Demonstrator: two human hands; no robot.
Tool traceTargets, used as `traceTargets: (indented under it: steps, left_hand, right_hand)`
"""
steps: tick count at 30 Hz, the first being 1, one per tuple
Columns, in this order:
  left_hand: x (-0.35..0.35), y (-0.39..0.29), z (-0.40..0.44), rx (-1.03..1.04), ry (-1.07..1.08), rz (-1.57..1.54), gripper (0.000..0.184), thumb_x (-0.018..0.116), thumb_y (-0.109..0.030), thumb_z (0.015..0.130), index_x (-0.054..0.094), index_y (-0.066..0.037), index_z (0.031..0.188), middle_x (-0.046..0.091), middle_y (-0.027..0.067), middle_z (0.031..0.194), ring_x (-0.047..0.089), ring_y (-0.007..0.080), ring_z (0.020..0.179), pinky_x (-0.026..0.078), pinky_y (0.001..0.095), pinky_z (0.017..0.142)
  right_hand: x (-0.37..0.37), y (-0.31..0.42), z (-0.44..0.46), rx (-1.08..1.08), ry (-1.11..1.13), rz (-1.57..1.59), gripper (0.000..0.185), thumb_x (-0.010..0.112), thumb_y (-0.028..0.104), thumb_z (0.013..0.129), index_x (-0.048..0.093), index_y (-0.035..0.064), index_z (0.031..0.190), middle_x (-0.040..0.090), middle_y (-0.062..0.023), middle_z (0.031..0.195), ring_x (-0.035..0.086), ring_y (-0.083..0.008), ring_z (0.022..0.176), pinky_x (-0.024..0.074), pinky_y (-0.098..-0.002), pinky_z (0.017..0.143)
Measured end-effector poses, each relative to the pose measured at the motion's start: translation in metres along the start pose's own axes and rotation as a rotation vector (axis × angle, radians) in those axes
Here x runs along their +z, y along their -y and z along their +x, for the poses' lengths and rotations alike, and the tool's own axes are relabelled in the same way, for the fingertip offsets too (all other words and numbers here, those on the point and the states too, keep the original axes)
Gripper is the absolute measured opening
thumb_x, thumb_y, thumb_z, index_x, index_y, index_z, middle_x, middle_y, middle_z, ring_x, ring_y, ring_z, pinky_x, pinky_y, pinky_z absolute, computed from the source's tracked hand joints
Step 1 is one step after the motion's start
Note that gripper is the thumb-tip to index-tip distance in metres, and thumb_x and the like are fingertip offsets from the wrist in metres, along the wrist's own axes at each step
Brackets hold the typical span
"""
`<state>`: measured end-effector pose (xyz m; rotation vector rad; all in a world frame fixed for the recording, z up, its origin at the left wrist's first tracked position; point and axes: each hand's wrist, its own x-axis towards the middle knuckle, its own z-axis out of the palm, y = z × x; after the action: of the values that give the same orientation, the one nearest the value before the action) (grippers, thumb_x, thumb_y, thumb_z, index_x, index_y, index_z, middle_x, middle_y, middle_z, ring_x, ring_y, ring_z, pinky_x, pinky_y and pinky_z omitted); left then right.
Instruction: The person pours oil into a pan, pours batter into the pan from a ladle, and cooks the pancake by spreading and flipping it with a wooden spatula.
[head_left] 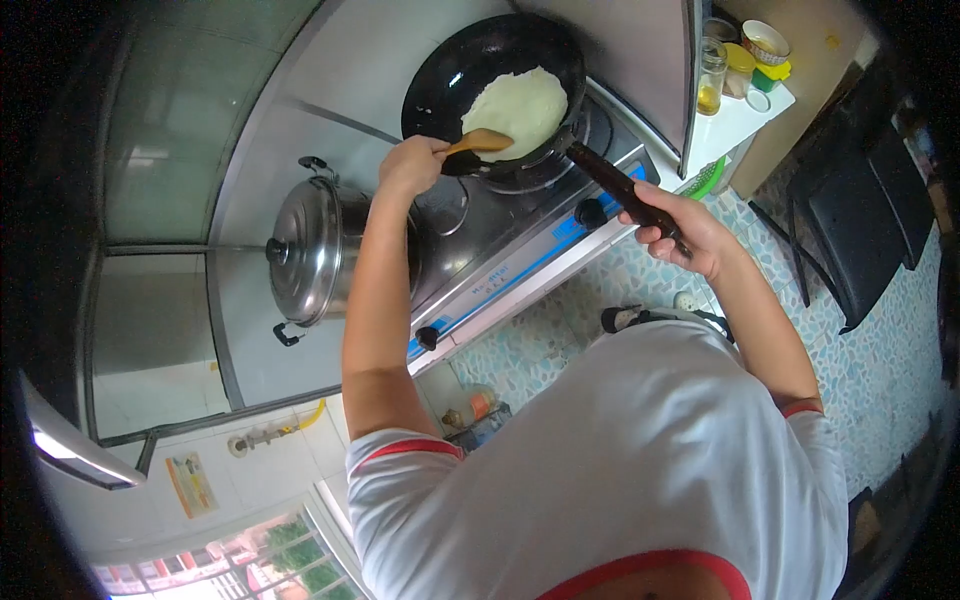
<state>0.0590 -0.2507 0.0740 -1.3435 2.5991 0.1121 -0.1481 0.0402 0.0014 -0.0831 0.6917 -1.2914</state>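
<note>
A black wok is over the stove's burner, tilted in view. Inside lies a pale, flat, roughly round pancake. My left hand is closed around a wooden spatula, its blade at the pancake's lower left edge. Whether the blade is under the pancake I cannot tell. My right hand grips the wok's dark handle, fingers wrapped around it.
A lidded steel pot stands on the gas stove, left of the wok. Stove knobs line the front edge. Jars and a bowl sit on a white shelf at upper right. A black folding chair is at right.
</note>
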Motion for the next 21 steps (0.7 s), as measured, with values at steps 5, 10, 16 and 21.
traceTargets:
  steps: [5, 10, 16, 21]
  left_hand:
    - [0.003, 0.007, 0.016, -0.046, -0.186, 0.129, 0.026, 0.047, -0.023, 0.084, 0.061, -0.017, 0.105, 0.062, 0.0142, 0.093, 0.058, 0.0323, 0.086, 0.045, 0.0391, 0.074]
    - [0.003, -0.026, 0.054, -0.063, -0.234, -0.033, 0.029, 0.042, -0.022, 0.083, 0.061, -0.016, 0.105, 0.060, 0.0147, 0.101, 0.056, 0.0326, 0.095, 0.045, 0.0393, 0.080]
    - [0.024, -0.072, 0.078, 0.073, -0.141, -0.006, 0.030, 0.042, -0.028, 0.085, 0.062, -0.015, 0.103, 0.061, 0.0159, 0.095, 0.057, 0.0336, 0.088, 0.045, 0.0403, 0.077]
    - [-0.005, -0.063, 0.008, 0.231, -0.047, -0.006, 0.028, 0.044, -0.028, 0.084, 0.063, -0.018, 0.103, 0.061, 0.0135, 0.097, 0.057, 0.0314, 0.091, 0.045, 0.0385, 0.077]
  right_hand:
    - [0.002, 0.000, -0.001, 0.007, -0.004, 0.002, 0.030, 0.051, 0.026, 0.087, 0.042, 0.0093, 0.110, 0.054, -0.0075, 0.083, 0.041, -0.0050, 0.050, 0.0302, -0.0139, 0.034]
    - [0.001, 0.000, -0.001, -0.004, 0.005, -0.023, 0.030, 0.051, 0.026, 0.088, 0.041, 0.0099, 0.112, 0.054, -0.0073, 0.083, 0.040, -0.0045, 0.050, 0.0301, -0.0137, 0.033]
    - [-0.004, 0.000, 0.001, 0.014, 0.016, -0.001, 0.032, 0.055, 0.025, 0.085, 0.043, 0.0127, 0.112, 0.055, -0.0070, 0.084, 0.044, -0.0066, 0.051, 0.0322, -0.0149, 0.034]
    - [-0.004, -0.001, 0.002, 0.018, 0.022, 0.008, 0.030, 0.055, 0.025, 0.086, 0.044, 0.0123, 0.110, 0.055, -0.0075, 0.084, 0.044, -0.0066, 0.051, 0.0317, -0.0150, 0.034]
